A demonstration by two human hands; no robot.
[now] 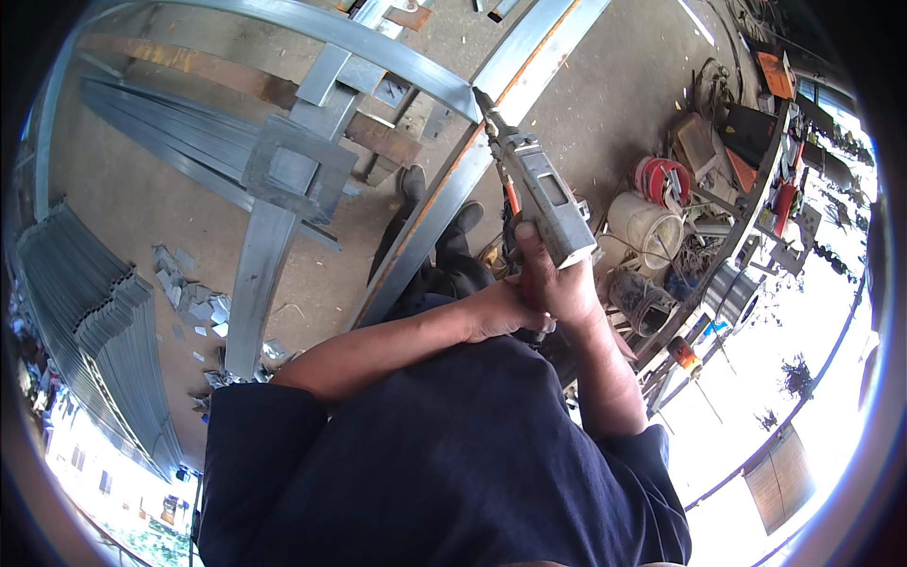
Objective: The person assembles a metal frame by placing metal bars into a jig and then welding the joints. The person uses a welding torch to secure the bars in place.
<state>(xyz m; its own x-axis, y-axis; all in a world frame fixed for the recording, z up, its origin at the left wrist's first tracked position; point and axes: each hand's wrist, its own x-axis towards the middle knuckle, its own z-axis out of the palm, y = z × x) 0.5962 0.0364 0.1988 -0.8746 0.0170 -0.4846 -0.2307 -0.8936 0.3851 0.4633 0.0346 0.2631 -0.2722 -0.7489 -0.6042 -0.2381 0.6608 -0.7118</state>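
Observation:
A grey-bodied handheld welding gun point(549, 202) points away from me. My right hand point(556, 280) is closed around its reddish grip, thumb along the side. Crossing from the left, my left hand point(499, 312) closes on the gun's lower grip, partly hidden by the right hand and wrist. The dark nozzle tip is at the joint of a curved galvanized steel tube point(397, 57) and a long straight steel tube point(443, 212); whether it touches cannot be told. Orange-brown rust runs along the straight tube. A square steel plate with a square opening point(269, 166) lies on another steel tube point(258, 283) to the left.
Stacked corrugated metal profiles point(120, 333) and metal offcuts point(195, 301) lie at left. A bundle of long steel profiles point(177, 135) rests on the floor. At right stand a white bucket point(634, 220), a red bucket point(648, 177) and a cluttered metal rack point(740, 212).

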